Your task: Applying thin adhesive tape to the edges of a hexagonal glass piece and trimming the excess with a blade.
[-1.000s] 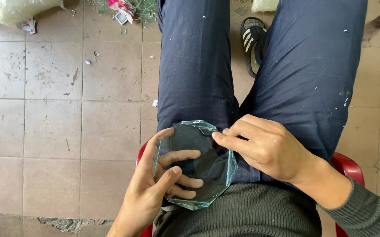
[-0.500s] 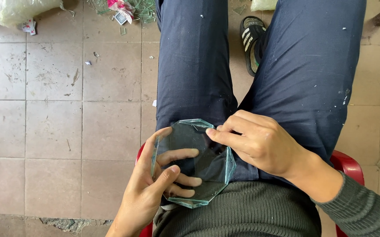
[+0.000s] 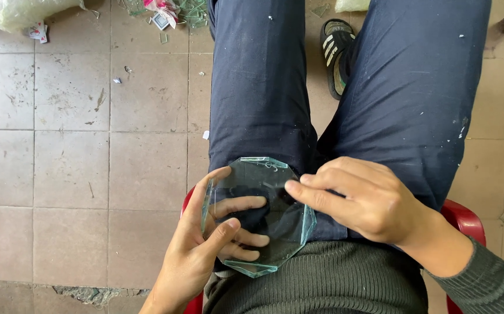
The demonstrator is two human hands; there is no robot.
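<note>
Floor: dusty tiled floor (image 3: 71, 168), glass scraps up top.
Glass: polygonal glass pane (image 3: 275, 232) over lap.
Left hand (image 3: 205, 256): fingers cradle pane underneath, steadying.
Right hand (image 3: 368, 200): fingers pinched narrow, touching its face.

Clear, glossy glass pane (image 3: 260, 218) with green-tinted edges; matt navy cloth trousers (image 3: 263, 87) behind it; ribbed knit jumper (image 3: 321, 288); glossy red plastic chair (image 3: 467, 218); rough, stained floor tiles (image 3: 71, 163).

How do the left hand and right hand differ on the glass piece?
The left hand is under the glass piece, fingers seen through it, thumb hooked over its left edge; the right hand is above it. The left hand lies palm up; the right hand is palm down, only its fingertips at the glass. Both are bare, over the lap.
</note>
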